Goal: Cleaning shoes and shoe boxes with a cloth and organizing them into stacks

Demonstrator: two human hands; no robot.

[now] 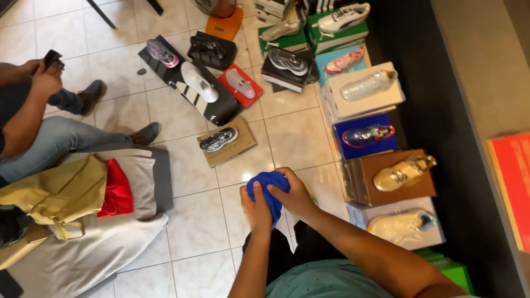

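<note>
Above the pale tiled floor [199,221], just in front of the person's lap, the left hand [256,209] and right hand [292,193] both close tightly around a bunched blue cloth [268,185], with shoes on boxes [386,176] lined up to the right

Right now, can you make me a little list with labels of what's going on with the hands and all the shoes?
Left hand: the left hand grips the blue cloth from below.
Right hand: the right hand wraps its fingers over the top of the same cloth.
Floor: pale floor tiles.
Shoes: single shoes sit on boxes, such as a cream shoe on a brown box and a silver shoe on a flat cardboard box.
Someone else: another person's hands hold a dark phone at far left.
</note>
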